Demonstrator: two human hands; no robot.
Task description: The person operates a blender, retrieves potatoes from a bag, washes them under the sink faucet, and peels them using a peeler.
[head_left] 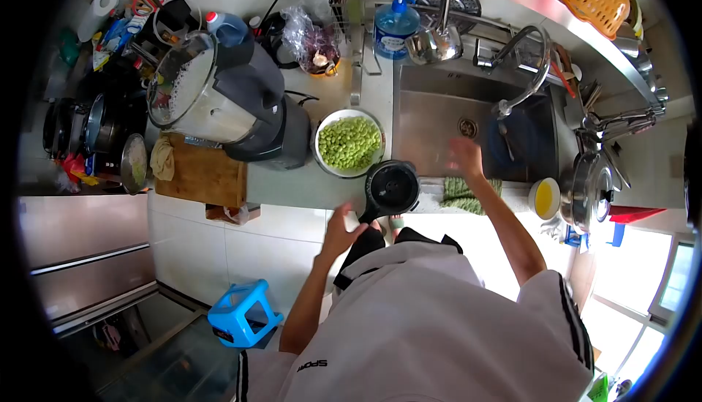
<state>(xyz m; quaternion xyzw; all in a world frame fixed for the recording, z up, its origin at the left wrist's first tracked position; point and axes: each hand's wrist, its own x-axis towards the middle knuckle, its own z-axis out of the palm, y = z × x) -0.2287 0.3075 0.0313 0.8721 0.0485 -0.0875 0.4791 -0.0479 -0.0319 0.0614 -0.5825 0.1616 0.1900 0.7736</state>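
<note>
My left hand (341, 232) is beside the handle of a black round lid or container (393, 187) at the counter's front edge; its fingers are apart and it seems to hold nothing. My right hand (466, 157) is over the front part of the steel sink (431, 119), slightly blurred, fingers apart, with nothing in it. Just behind and left of the black item stands a white bowl (317, 146) full of green beans (350, 143). A large blender-like machine (274, 128) with pale contents in its clear jug (208, 102) stands further left.
A wooden cutting board (201, 175) lies at the left. Behind the sink are a faucet (537, 73) and a blue bottle (395, 27). A green cloth (470, 196) hangs at the sink's front edge, near a yellow bowl (545, 198). A blue stool (245, 314) stands on the floor.
</note>
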